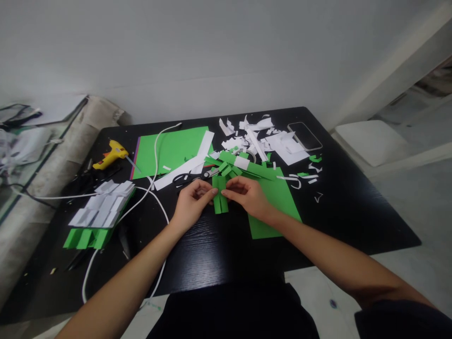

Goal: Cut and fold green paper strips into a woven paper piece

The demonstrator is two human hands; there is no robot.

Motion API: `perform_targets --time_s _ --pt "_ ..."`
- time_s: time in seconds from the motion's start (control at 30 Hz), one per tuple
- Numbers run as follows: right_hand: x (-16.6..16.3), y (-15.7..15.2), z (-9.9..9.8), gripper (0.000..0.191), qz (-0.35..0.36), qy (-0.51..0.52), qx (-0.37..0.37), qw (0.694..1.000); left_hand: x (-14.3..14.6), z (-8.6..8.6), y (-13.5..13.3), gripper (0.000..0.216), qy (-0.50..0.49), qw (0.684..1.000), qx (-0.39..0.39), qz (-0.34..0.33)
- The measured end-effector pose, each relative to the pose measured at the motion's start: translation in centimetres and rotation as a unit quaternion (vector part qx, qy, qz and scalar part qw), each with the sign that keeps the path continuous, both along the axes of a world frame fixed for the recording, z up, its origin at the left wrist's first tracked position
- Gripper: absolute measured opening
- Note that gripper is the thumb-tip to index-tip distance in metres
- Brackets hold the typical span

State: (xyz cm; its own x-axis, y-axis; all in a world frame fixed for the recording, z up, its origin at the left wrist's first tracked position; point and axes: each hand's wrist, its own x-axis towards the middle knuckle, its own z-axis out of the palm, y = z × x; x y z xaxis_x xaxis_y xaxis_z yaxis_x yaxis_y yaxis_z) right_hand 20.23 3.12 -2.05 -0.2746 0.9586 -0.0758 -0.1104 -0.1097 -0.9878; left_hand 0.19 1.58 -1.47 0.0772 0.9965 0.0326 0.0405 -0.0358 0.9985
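Note:
A small green folded paper strip (pixel 221 203), creased lengthwise, is held upright between both hands above the black table. My left hand (pixel 195 200) pinches its left edge with thumb and fingers. On the opposite edge, my right hand (pixel 249 195) grips it the same way. Just behind the strip lie black-handled scissors (pixel 187 179) and a heap of green paper strips (pixel 229 167). A green sheet (pixel 275 202) lies partly beneath my right wrist.
White paper scraps (pixel 252 136) and a phone (pixel 305 136) sit at the back right. To the left are a yellow glue gun (pixel 112 155), a white cable (pixel 160 202) looping across the table, and stacked folded white paper pieces (pixel 102 205) over green ones.

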Motion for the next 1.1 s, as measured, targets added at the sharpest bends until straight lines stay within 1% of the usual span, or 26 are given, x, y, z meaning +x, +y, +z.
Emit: perform_targets --time_s 0.17,0.37,0.73,0.9,1.1 --pt "0.01 0.09 -0.36 0.036 0.001 0.025 0.001 1.000 0.10 -0.07 -0.06 0.025 0.001 1.000 -0.006 0.000" --pt "0.03 0.13 -0.53 0.039 -0.004 0.032 -0.006 0.999 0.15 -0.24 0.00 0.021 -0.001 1.000 -0.003 0.001" --pt "-0.05 -0.05 -0.04 0.035 -0.003 0.019 0.010 1.000 0.38 -0.20 0.00 0.024 0.003 1.000 0.004 0.027" --pt "0.02 -0.13 -0.14 0.029 0.010 0.004 0.027 1.000 0.31 -0.16 0.06 0.024 0.004 0.999 0.006 0.039" --pt "0.05 -0.05 -0.50 0.030 0.013 0.020 0.001 1.000 0.35 -0.14 0.05 0.023 0.012 0.999 0.005 0.043"
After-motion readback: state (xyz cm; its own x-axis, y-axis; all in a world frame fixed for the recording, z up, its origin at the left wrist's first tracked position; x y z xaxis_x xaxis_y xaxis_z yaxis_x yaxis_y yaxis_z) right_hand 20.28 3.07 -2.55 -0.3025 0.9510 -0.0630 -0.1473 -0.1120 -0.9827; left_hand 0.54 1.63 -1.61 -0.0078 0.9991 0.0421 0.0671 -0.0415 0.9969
